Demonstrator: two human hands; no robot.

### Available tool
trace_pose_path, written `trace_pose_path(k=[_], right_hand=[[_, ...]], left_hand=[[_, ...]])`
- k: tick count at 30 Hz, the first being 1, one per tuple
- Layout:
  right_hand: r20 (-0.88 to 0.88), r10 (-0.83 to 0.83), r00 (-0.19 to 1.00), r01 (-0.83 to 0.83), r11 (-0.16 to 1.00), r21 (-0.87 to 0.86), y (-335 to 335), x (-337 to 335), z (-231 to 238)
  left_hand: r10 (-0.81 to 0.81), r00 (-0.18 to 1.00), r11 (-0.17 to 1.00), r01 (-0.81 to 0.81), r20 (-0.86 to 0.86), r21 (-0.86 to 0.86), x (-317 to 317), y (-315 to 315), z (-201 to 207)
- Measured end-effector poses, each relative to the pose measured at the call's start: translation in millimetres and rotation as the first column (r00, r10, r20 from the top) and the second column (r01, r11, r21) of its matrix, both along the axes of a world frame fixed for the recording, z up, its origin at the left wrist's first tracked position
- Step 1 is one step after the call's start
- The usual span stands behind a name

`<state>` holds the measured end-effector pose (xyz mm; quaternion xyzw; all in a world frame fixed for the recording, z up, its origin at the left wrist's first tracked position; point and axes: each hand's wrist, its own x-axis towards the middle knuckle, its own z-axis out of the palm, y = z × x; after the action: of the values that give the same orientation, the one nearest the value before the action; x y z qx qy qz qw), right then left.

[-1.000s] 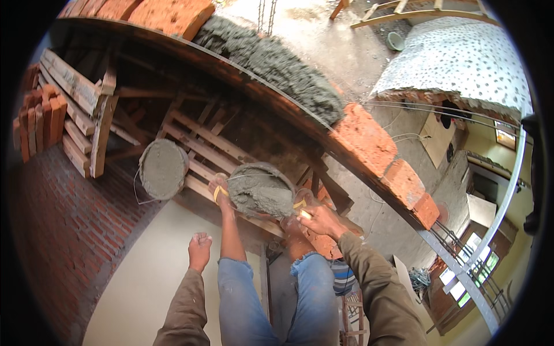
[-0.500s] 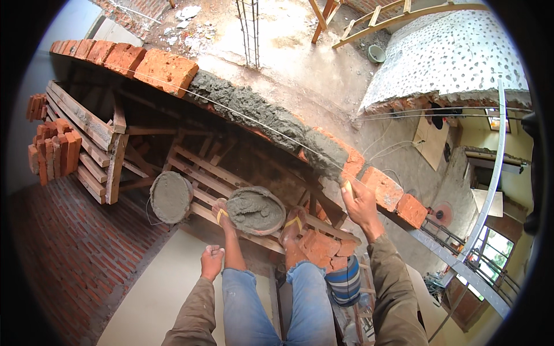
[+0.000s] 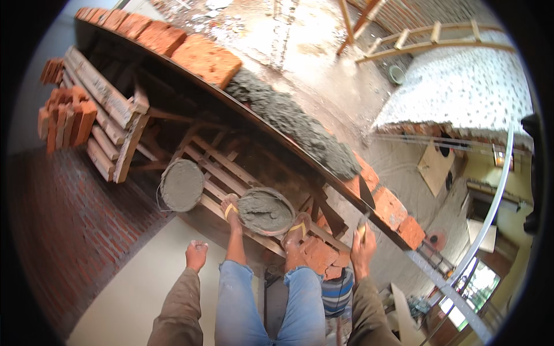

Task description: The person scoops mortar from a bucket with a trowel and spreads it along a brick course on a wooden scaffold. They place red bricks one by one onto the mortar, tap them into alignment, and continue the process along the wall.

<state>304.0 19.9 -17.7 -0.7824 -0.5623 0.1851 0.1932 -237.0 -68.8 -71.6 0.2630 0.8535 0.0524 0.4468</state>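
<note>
My right hand (image 3: 362, 252) is wrapped round the handle of a trowel. The trowel's dark blade (image 3: 366, 194) stands at the near edge of the wall, by the right end of the mortar bed (image 3: 294, 124). That grey mortar lies rough and thick along the wall top, between a laid orange brick (image 3: 208, 59) on its left and more bricks (image 3: 390, 209) on its right. My left hand (image 3: 196, 255) hangs curled into a loose fist near my left knee, apart from everything, with nothing visible in it.
Between my sandalled feet sits a tub of mortar (image 3: 266, 212) on wooden slats (image 3: 214, 187). A mortar bucket (image 3: 182, 185) stands to its left. Broken bricks (image 3: 321, 257) lie by my right foot. Stacked bricks (image 3: 68, 118) rest beside a timber frame (image 3: 131, 141) at left.
My right hand has drawn back from the wall toward me, bringing the trowel off the mortar's end. My left hand has shifted slightly left. The whole view has tilted and shifted.
</note>
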Motion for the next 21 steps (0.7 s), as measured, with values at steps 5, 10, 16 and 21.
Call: trace_pose_path(k=[5,10,16,21], right_hand=[[-0.174,-0.274,0.946,0.211,0.926,-0.313,-62,-17,10],[-0.171,-0.277,0.945,0.153,0.843,-0.516,-89,-40,22],[-0.176,-0.132,0.976,-0.004,0.789,-0.615,-82,-62,39],[-0.105,-0.130,0.986,0.006,0.656,-0.755,-71,-79,54]], left_hand=[[0.261,0.948,0.965,-0.261,-0.183,0.024,-70,-12,-46],[0.636,0.724,0.768,-0.629,-0.266,0.126,-127,31,-90],[0.813,0.300,0.317,-0.947,0.499,0.053,-109,112,-116],[0.849,0.294,0.225,-0.953,0.439,0.203,-95,167,-110]])
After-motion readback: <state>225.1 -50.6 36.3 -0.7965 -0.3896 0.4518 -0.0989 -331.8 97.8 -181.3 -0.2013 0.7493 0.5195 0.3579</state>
